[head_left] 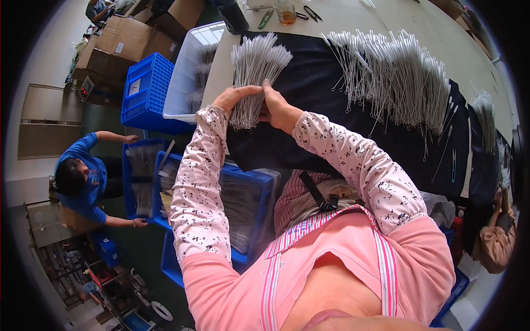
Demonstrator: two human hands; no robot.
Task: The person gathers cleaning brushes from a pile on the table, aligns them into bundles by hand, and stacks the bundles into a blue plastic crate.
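Observation:
A thick bundle of straw-cleaning brushes (260, 58), with white bristle heads and thin wire stems, stands between my hands on the black cloth's left edge. The bristles point away from me and the looped wire ends face me. My left hand (237, 98) wraps the left side of the bundle, and my right hand (280, 110) closes round its right side. Both thumbs meet across the stems; some fingers are hidden behind them. To the right, a wide pile of similar brushes (397, 77) lies on the black cloth (309, 60).
A white bin (185, 77) with brush bundles adjoins the table's left side. Blue crates (259, 220) of brushes stand below. At left, a person in blue (83, 171) holds a crate. Green snips (266, 19), black snips (312, 14) and a jar (286, 12) lie at the back.

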